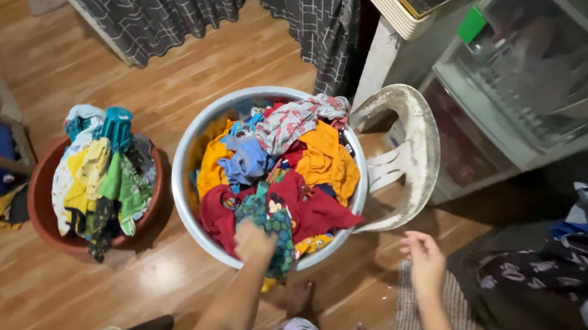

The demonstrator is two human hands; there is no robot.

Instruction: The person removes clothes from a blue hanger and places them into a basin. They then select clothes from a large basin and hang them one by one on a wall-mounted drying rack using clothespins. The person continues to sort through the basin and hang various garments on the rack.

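Two hands are in my view: my left hand is sunk into the clothes at the near rim of the grey basin, fingers pressed together on a green patterned garment that hangs over that rim. My right hand hovers apart to the right, empty, fingers loosely spread above a small mat. The garment lies on red cloth, with orange and blue pieces heaped toward the far rim. I judge this as the pick-up step of sorting laundry; lifting the piece free calls for a steady pull upward so the tangled neighbours stay put. A brown basin of yellow and green clothes sits to the left, a white plastic chair just beyond.
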